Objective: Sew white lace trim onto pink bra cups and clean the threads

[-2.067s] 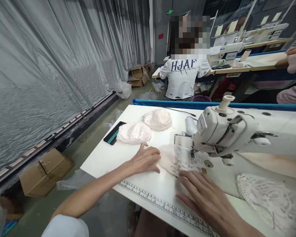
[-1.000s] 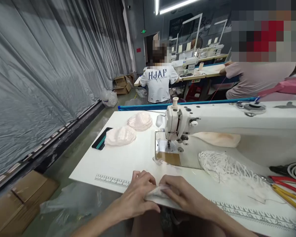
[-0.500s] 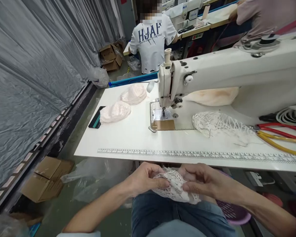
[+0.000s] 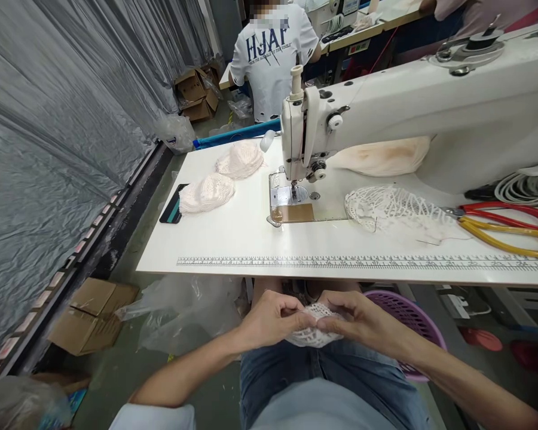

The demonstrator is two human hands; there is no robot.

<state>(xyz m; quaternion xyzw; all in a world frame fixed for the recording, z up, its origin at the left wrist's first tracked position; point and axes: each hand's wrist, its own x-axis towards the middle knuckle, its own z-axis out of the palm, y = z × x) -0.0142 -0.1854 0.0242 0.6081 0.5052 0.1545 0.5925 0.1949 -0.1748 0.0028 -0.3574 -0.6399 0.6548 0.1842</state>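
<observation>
Over my lap, below the table's front edge, my left hand (image 4: 273,319) and my right hand (image 4: 358,319) both pinch a small white lace piece (image 4: 312,325), bunched between the fingertips. The white sewing machine (image 4: 385,113) stands on the white table (image 4: 233,239) above my hands. Its needle plate (image 4: 291,203) is bare. Two pink lace cups (image 4: 206,194) (image 4: 241,160) lie on the table's left part. A white net fabric (image 4: 385,209) lies right of the needle.
Red and yellow scissors (image 4: 506,224) lie at the table's right. A dark phone (image 4: 173,210) sits beside the cups. A purple basket (image 4: 407,322) stands under the table, with plastic bags (image 4: 183,310) and cardboard boxes (image 4: 94,313) on the floor at left. A person in a white shirt (image 4: 273,48) sits beyond.
My hands took the lace piece off the table and drew it down over my lap. It is now bunched smaller between my fingers. The view has tilted down.
</observation>
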